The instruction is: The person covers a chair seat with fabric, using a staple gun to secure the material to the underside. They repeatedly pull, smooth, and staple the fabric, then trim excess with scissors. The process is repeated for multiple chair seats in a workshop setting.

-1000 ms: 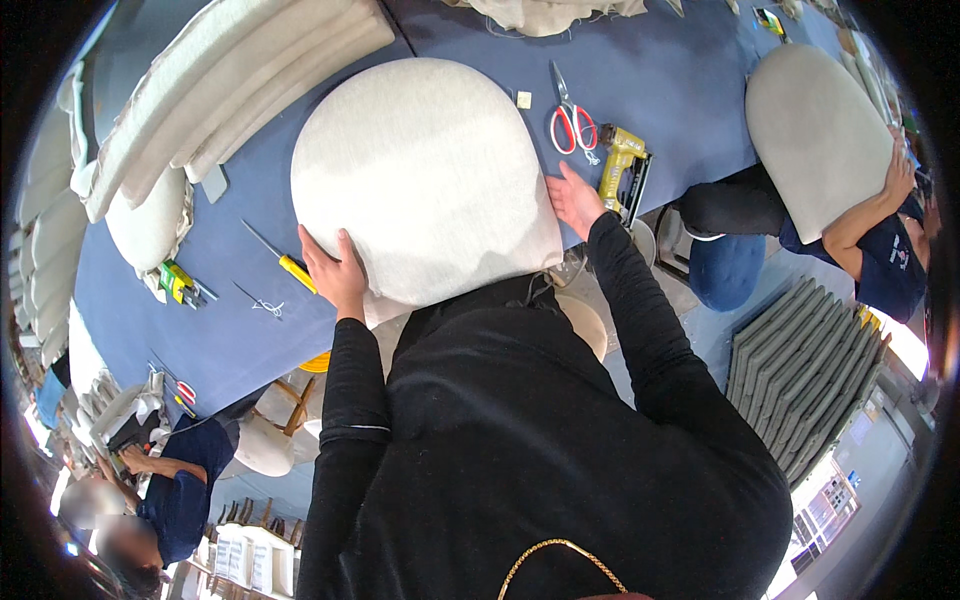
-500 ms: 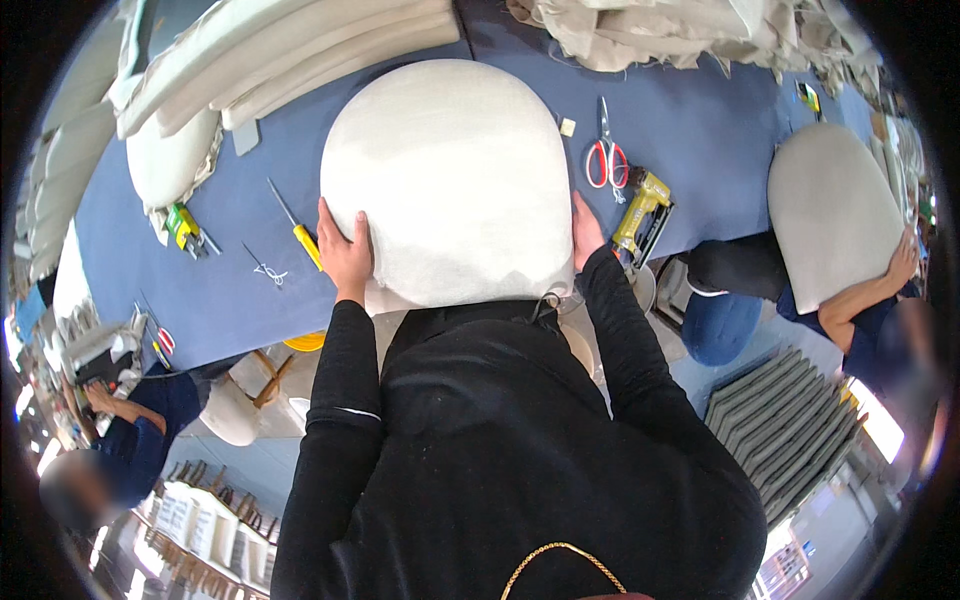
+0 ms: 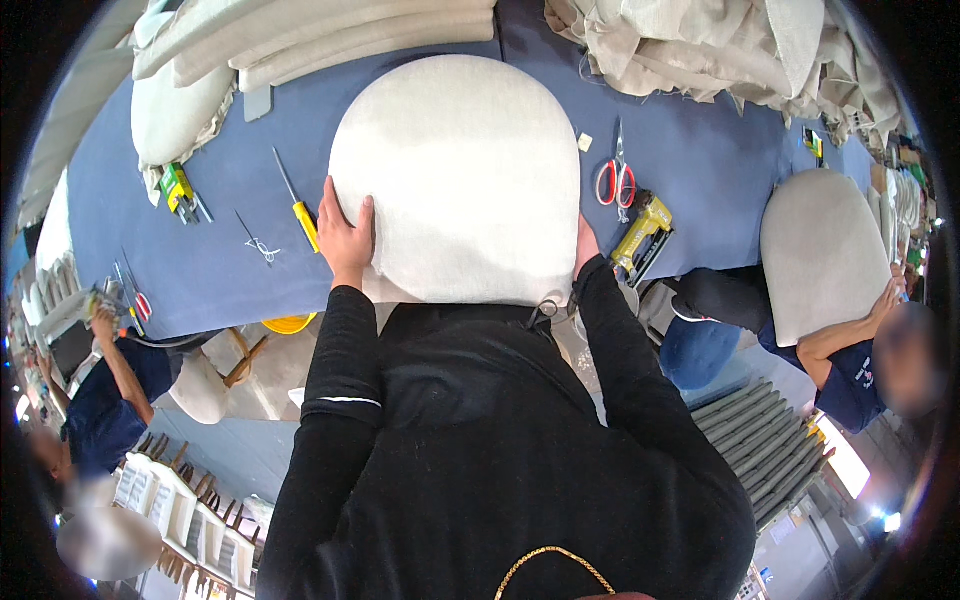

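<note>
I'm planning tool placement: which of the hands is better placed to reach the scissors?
Probably the right hand, at the side of the cushion nearer the scissors; the left hand is on the opposite side.

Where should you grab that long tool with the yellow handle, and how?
Probably best by its thick yellow handle, coming from the person's side. The handle's butt end faces the person, right beside the left hand, while the thin metal shaft points away, so fingers would likely stay clear of its tip.
</note>
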Available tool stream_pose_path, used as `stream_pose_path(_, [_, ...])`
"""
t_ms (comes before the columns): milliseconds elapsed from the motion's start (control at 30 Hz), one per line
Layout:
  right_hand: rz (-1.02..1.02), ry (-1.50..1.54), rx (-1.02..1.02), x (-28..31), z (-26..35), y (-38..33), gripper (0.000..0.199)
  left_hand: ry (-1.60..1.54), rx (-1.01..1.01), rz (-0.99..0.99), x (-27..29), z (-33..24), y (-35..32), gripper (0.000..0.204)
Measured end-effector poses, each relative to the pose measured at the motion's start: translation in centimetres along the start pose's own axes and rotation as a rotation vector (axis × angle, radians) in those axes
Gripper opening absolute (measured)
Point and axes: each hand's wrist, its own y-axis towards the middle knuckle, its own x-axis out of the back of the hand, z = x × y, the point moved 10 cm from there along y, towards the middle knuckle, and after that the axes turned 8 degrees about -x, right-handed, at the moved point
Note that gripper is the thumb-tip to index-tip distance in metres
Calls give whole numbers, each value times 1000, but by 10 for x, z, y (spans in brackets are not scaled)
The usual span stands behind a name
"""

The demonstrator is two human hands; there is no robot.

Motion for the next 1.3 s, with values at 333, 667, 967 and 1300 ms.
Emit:
stream_pose_path(333, [-101,-262,-92,58,33,-101,78,-1,-31,-33,0,-5,-2,84])
stream_pose_path(667, [-9,-295,-135,46,-6,-121,95,-7,-16,13,-1,-10,-2,82])
stream_pose_path(967, [41,-275,-101,44,-16,-90,108,7,13,21,-1,-11,-1,82])
stream_pose_path(1300, [17,-157,-151,55,-41,-43,115,22,-26,-15,1,-13,-1,81])
